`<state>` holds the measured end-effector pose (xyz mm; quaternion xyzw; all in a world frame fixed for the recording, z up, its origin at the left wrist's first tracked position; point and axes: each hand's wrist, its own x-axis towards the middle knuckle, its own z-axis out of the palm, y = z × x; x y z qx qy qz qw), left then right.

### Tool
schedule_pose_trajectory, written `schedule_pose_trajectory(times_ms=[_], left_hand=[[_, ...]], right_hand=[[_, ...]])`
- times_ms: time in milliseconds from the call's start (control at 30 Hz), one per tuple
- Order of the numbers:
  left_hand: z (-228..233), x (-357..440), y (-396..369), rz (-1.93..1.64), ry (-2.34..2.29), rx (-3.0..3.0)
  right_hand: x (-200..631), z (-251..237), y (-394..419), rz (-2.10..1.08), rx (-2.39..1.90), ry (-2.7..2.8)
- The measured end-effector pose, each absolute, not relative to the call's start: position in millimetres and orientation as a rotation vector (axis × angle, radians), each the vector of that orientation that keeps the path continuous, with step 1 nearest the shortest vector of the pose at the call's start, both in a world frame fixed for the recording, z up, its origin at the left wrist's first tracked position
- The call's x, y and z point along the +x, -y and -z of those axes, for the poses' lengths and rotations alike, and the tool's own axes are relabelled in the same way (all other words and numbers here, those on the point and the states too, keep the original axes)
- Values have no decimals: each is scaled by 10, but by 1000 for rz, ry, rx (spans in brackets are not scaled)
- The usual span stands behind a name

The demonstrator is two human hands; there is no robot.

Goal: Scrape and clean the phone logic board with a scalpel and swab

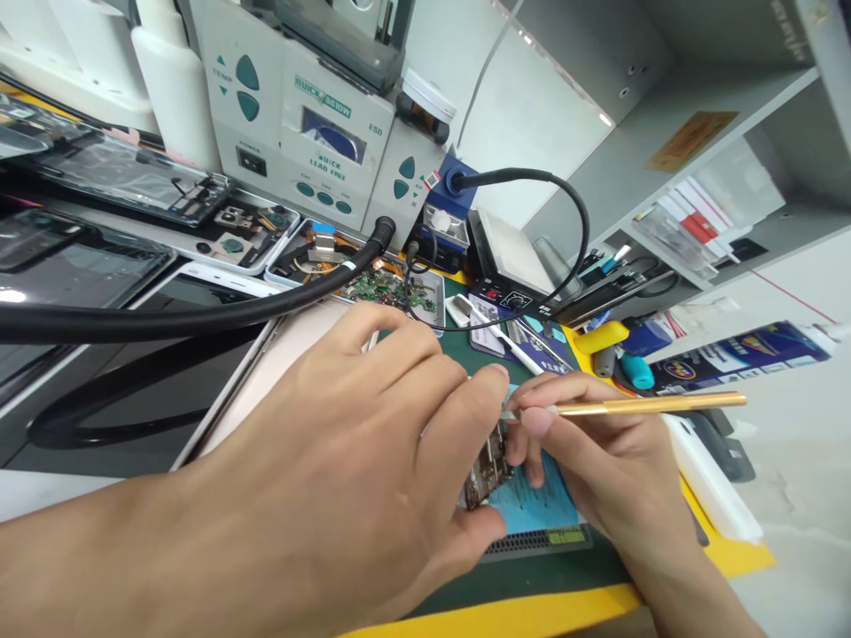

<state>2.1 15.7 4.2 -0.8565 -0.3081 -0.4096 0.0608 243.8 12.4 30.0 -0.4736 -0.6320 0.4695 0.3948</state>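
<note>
My left hand (pixel 372 452) covers the middle of the view, its fingers and thumb closed around a small circuit board (pixel 490 468) with dark and metallic parts. Much of the board is hidden behind that hand. In my right hand (pixel 598 452) is a thin gold-handled blade tool (pixel 651 405), pinched between thumb and fingers and lying nearly level. Its narrow metal tip reaches the board's upper edge by my left fingertips; contact cannot be made out. Beneath both hands lies a light blue pad (pixel 542 501) with dark marks.
A QUICK hot air station (pixel 299 124) stands at the back, its thick black hose (pixel 199 323) crossing the left side. Trays of circuit boards (pixel 392 288) sit before it. A white brush (pixel 505 337) lies behind my hands. Flat phone-like devices (pixel 73 266) fill the left; grey shelves (pixel 718 133) rise at right.
</note>
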Motion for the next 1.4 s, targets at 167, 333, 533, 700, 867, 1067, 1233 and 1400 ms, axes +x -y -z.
schedule_pose_trajectory(times_ms=[167, 333, 533, 700, 867, 1067, 1233, 1400], left_hand=[[-33, 12, -151, 1202, 928, -2617], [-33, 7, -148, 1195, 932, -2626], [-29, 10, -133, 1187, 921, -2649], [-27, -6, -129, 1186, 925, -2648], [-33, -2, -130, 1169, 916, -2649], [-31, 20, -133, 1175, 936, -2659], [-32, 13, -130, 1194, 913, -2676], [-40, 23, -143, 1190, 911, -2681]], right_hand=[[2376, -338, -107, -1096, -1197, 1660], [2331, -374, -88, -1023, -1203, 1699], [2314, -389, -84, -961, -1216, 1733], [2309, -368, -73, -891, -1178, 1764], [2313, -356, -63, -863, -1166, 1800], [2302, -382, -61, -850, -1156, 1810], [2324, -363, -51, -866, -1159, 1799], [2360, -351, -41, -920, -1168, 1758]])
